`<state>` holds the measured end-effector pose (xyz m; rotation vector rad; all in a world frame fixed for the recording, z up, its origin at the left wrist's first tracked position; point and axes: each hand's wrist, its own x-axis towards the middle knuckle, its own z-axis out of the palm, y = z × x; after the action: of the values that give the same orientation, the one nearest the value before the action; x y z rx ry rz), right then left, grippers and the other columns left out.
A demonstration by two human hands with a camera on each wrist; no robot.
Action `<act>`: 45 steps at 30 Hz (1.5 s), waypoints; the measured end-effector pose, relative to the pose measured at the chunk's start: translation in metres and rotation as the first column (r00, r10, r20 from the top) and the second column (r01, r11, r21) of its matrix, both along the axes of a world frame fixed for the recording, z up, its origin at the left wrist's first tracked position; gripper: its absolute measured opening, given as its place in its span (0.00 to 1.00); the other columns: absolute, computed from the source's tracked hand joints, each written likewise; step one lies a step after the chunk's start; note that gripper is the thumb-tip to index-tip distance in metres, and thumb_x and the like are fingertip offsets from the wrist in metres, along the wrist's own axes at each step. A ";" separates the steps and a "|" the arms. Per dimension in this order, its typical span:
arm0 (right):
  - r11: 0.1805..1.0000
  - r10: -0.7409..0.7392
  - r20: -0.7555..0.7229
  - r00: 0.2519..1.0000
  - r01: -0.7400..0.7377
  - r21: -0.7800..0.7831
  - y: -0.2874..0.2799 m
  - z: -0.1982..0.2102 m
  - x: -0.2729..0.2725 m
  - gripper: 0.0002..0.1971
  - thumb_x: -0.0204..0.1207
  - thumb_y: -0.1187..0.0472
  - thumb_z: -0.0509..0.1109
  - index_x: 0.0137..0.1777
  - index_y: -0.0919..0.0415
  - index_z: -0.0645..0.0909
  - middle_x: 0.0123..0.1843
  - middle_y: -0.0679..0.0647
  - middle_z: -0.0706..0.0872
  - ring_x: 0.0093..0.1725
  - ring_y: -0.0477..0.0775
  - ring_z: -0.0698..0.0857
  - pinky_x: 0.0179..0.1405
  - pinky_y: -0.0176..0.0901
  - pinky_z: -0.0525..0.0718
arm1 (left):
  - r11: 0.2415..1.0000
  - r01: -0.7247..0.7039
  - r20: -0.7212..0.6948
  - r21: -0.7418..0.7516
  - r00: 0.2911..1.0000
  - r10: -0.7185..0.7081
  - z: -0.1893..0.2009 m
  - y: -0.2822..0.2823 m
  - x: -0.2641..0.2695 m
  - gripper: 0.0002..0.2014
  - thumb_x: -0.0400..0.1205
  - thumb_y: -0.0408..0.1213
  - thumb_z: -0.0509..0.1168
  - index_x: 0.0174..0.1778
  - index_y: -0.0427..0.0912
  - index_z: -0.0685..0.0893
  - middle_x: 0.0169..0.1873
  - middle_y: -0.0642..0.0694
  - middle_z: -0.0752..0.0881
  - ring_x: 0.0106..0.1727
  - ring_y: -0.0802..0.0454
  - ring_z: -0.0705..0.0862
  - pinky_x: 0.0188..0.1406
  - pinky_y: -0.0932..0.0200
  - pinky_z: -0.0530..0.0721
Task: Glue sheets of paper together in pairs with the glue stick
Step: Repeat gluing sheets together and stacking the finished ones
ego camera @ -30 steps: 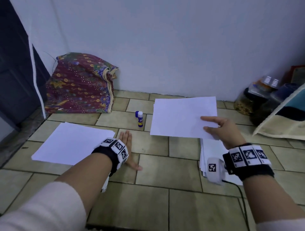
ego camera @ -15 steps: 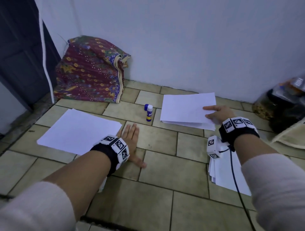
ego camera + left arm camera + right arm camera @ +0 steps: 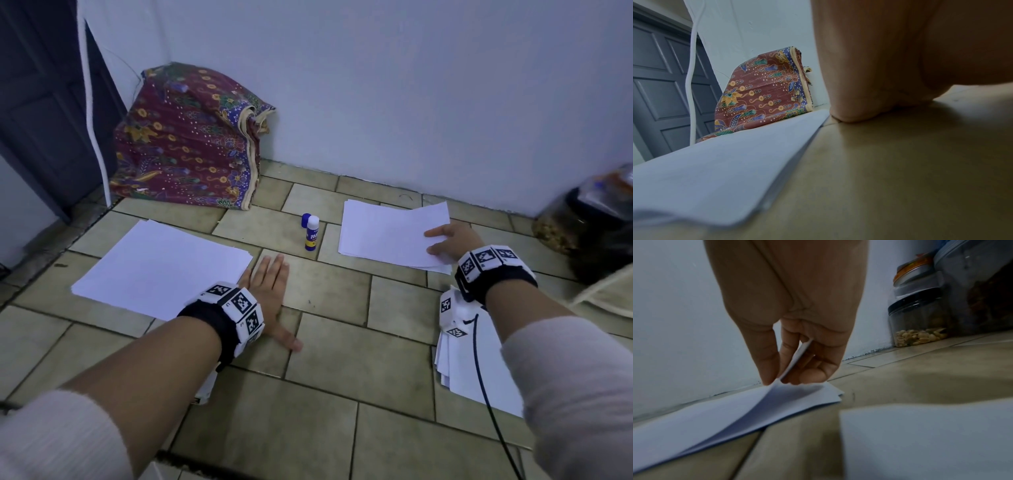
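Note:
My right hand (image 3: 436, 243) pinches the near right corner of a white sheet (image 3: 387, 233), thumb on top and fingers under it, as the right wrist view shows (image 3: 795, 368). The sheet (image 3: 715, 415) lies almost flat on a small pile of paper by the wall, its held corner still raised. My left hand (image 3: 274, 291) lies flat on the tiled floor, fingers straight, beside a stack of paper (image 3: 161, 267) on the left. The uncapped glue stick (image 3: 311, 236) stands upright between the two piles, with its blue cap (image 3: 305, 219) just behind it. A third stack (image 3: 462, 370) lies under my right wrist.
A folded patterned cloth (image 3: 185, 147) leans in the wall corner at the back left, next to a dark door (image 3: 41, 102). Jars (image 3: 918, 321) and containers stand against the wall at the far right. A cable (image 3: 479, 377) runs from my right wrist.
My right hand has carried the sheet away from me and lowered it onto the pile by the wall. The left hand has stayed flat on the floor.

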<state>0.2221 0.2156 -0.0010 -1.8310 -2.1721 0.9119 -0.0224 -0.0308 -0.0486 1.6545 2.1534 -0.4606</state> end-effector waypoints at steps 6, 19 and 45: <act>0.998 0.059 0.163 0.985 -0.057 -0.015 0.004 -0.007 -0.002 0.21 0.69 0.70 0.77 0.63 0.60 0.83 0.75 0.59 0.73 0.71 0.60 0.76 0.64 0.43 0.73 | 1.000 0.001 -0.007 0.003 1.000 -0.001 0.000 0.000 0.000 0.74 0.60 0.77 0.68 0.80 0.36 0.26 0.80 0.41 0.26 0.81 0.42 0.27 0.79 0.43 0.32; 0.970 0.245 0.486 0.839 -0.217 -0.114 -0.034 0.037 0.005 0.44 0.71 0.32 0.66 0.81 0.57 0.61 0.82 0.56 0.64 0.79 0.58 0.66 0.76 0.52 0.64 | 1.000 -0.002 0.004 0.009 1.000 0.002 -0.001 0.000 -0.001 0.74 0.60 0.77 0.68 0.80 0.38 0.26 0.81 0.43 0.27 0.82 0.44 0.27 0.82 0.41 0.37; 0.956 0.285 0.652 0.703 -0.154 -0.251 -0.185 -0.010 0.055 0.73 0.57 0.26 0.72 0.78 0.63 0.21 0.81 0.65 0.25 0.78 0.74 0.27 0.78 0.67 0.41 | 1.000 0.022 0.054 0.008 0.998 -0.023 0.024 -0.003 0.003 0.61 0.71 0.69 0.67 0.84 0.34 0.40 0.84 0.40 0.41 0.85 0.42 0.45 0.83 0.46 0.50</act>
<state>0.2769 0.0304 -0.0112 -2.3029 -2.8760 0.5028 -0.0195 -0.0334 -0.0246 1.6777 2.1025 -0.4100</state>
